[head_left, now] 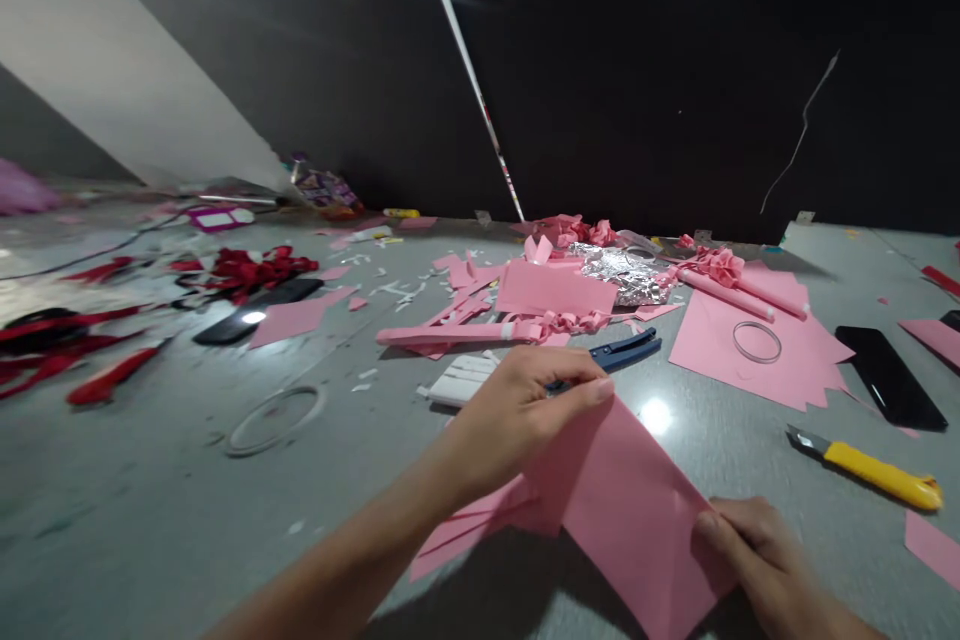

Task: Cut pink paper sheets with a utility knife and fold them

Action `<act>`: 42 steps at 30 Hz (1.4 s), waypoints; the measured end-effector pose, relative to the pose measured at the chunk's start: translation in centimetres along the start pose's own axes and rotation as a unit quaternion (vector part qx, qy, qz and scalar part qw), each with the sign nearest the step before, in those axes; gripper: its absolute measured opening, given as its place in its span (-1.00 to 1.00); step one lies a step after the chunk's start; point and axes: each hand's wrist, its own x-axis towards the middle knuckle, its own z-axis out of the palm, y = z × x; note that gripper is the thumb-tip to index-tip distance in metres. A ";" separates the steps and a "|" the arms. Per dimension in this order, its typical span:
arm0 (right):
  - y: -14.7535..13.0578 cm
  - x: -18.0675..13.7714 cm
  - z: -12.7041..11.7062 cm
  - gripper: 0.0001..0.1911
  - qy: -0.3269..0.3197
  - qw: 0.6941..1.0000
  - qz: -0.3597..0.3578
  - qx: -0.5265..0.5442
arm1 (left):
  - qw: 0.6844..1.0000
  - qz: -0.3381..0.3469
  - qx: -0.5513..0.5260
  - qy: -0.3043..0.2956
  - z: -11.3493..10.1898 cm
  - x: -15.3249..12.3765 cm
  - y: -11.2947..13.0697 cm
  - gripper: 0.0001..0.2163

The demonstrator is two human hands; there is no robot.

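Note:
Between my two hands is a sheet of pink paper [637, 510], raised and tilted above the grey surface. My left hand [529, 400] pinches its upper left corner between thumb and fingers. At the right edge my right hand [757, 545] grips the same sheet, thumb on the near face. More cut pink paper [480, 520] lies beneath my left wrist. Just beyond my left hand are blue-handled scissors or cutters [626, 348], partly hidden, and a white block-like item [461, 380] whose kind I cannot make out.
A yellow box cutter [877, 475] with its blade out lies at right, near a black phone [889, 375]. Behind are pink paper flowers [720, 267], rolled pink sticks and crumpled foil [626, 270]. Tape rings [277, 420], red ribbon [259, 270] and a red cutter [112, 377] lie left.

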 end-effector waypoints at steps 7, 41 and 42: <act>0.2 -0.7 -1.0 -0.33 0.024 0.997 -0.030 -0.063 | 1.000 -0.014 0.014 0.018 -0.1 0.7 -0.9 -0.70; -1.8 -0.2 -1.0 -0.35 0.162 0.984 -0.074 0.006 | 0.929 -0.145 -0.341 0.019 10.8 -2.9 -2.8 -0.73; -1.8 -0.3 -0.7 -0.21 0.143 0.987 -0.062 0.027 | 0.922 -0.144 -0.361 0.000 11.0 -3.0 -2.6 -0.73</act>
